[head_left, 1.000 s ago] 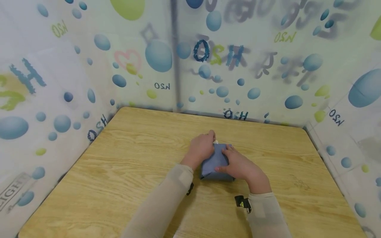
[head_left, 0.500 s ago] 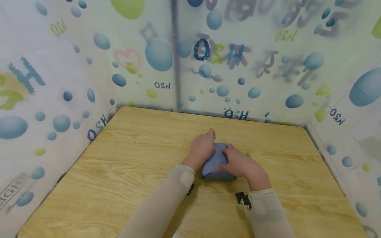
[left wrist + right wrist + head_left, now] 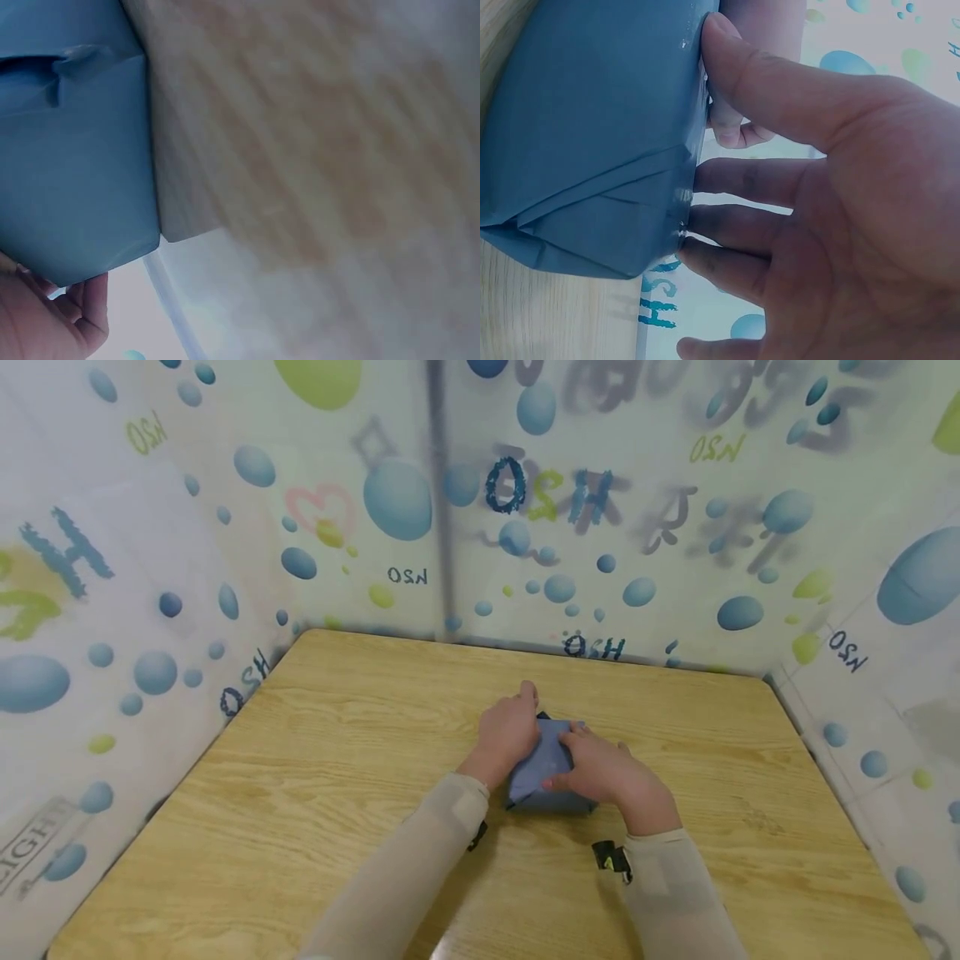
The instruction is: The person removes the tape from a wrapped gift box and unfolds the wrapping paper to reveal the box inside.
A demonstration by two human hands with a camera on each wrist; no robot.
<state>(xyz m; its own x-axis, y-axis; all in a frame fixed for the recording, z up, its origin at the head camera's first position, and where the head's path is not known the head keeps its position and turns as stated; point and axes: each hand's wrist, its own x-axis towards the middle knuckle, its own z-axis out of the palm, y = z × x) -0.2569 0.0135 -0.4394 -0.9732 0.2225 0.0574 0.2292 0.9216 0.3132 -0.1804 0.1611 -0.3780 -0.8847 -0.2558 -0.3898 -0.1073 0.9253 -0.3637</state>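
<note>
A blue paper-wrapped package [image 3: 538,772] sits on the table in the head view. At its far left edge my left hand [image 3: 508,728] has curled fingers that appear to pinch the wrapping; the exact grip is hidden. My right hand [image 3: 606,772] rests on top with fingers and thumb spread. The left wrist view shows a folded, gaping crease on the package's [image 3: 82,165] side and curled left-hand fingers [image 3: 94,304] at its edge. In the right wrist view, the straight fingers of my right hand [image 3: 855,202] touch the package [image 3: 592,127], whose end has folded pleats.
The wooden table [image 3: 360,727] extends on all sides of the package. Behind it and at both sides hang pale sheets [image 3: 480,552] printed with blue and green bubbles and lettering. A black strap piece [image 3: 611,860] shows beneath the right sleeve.
The left hand has shifted slightly forward at the package's far edge. A whitish bit by its fingers has gone from sight, and a dark corner now shows there. The right hand stays put.
</note>
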